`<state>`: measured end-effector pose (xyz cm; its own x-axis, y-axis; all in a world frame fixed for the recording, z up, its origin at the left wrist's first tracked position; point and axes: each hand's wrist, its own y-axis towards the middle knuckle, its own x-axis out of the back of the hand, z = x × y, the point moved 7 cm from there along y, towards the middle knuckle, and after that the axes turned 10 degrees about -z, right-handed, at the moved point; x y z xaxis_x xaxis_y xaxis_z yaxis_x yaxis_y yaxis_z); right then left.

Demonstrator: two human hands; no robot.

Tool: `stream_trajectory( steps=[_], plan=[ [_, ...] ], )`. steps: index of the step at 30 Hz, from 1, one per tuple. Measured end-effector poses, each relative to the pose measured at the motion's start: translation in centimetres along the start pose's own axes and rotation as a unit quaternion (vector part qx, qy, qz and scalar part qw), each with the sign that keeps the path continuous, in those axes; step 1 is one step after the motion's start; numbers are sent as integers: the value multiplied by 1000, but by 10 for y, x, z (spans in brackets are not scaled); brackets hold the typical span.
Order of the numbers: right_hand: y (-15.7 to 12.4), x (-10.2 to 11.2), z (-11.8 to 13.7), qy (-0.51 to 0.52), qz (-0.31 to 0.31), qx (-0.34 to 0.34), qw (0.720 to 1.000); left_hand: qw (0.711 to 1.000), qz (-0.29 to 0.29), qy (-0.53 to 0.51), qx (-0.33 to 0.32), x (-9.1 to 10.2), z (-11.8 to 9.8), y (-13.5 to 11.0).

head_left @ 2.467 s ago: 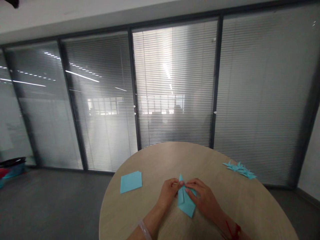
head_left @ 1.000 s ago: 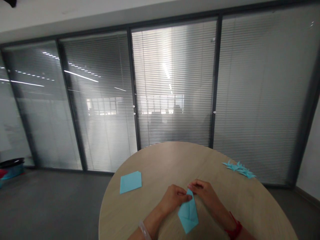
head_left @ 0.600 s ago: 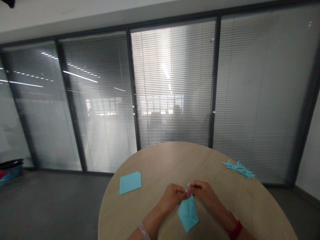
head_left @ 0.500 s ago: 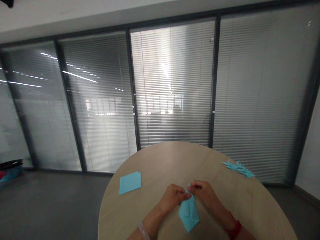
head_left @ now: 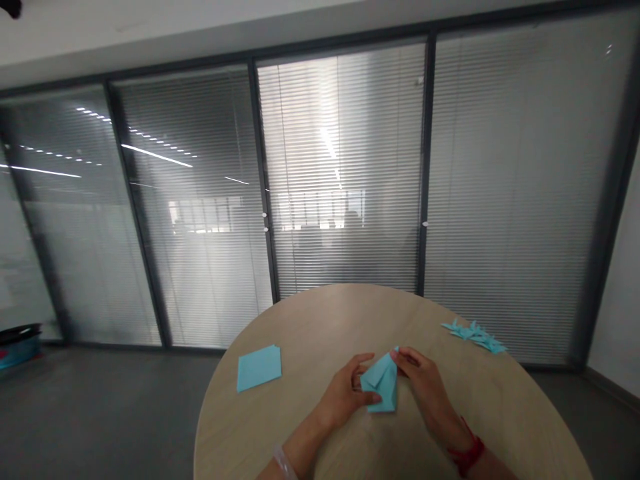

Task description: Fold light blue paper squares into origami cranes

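A folded sheet of blue origami paper is held between my two hands, just above or on the wooden table; I cannot tell if it touches. My left hand grips its left side, the thumb lying over the lower left part and the fingers partly hidden behind. At the upper right, my right hand pinches the narrow tip between thumb and fingers. The paper has a pointed top, a loose flap across its front and a straight lower edge.
On the round wooden table, a stack of blue paper sheets lies at the left. Several folded blue paper pieces form a pile near the right edge. Glass panels with blinds stand behind, and a dark-rimmed bin is far left.
The folded paper has moved up and turned, its tip now leaning right. My left hand has slid from near the tip to its left side; my right hand still pinches the tip.
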<state>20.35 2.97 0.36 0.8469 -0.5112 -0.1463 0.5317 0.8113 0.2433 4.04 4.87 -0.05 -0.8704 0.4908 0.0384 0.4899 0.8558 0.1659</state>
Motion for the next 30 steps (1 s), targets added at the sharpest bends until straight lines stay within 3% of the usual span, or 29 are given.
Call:
stream_trajectory(
  steps=[8,13,19,24,30],
  plan=[
    [0,-5,-5,18,16,-28,999,989,-107,82,-62,21,-12,5],
    [-6,-16,-3,-19,80,-17,996,971,-144,180,-63,29,-6,8],
    [-15,-31,-6,-60,179,1,982,957,-141,244,-71,30,-4,8],
    [-15,-35,-19,-71,205,-15,976,956,-123,262,-56,25,-2,6],
    [-18,-35,-15,-74,218,-5,973,948,-115,291,-56,20,-8,2]
  ],
)
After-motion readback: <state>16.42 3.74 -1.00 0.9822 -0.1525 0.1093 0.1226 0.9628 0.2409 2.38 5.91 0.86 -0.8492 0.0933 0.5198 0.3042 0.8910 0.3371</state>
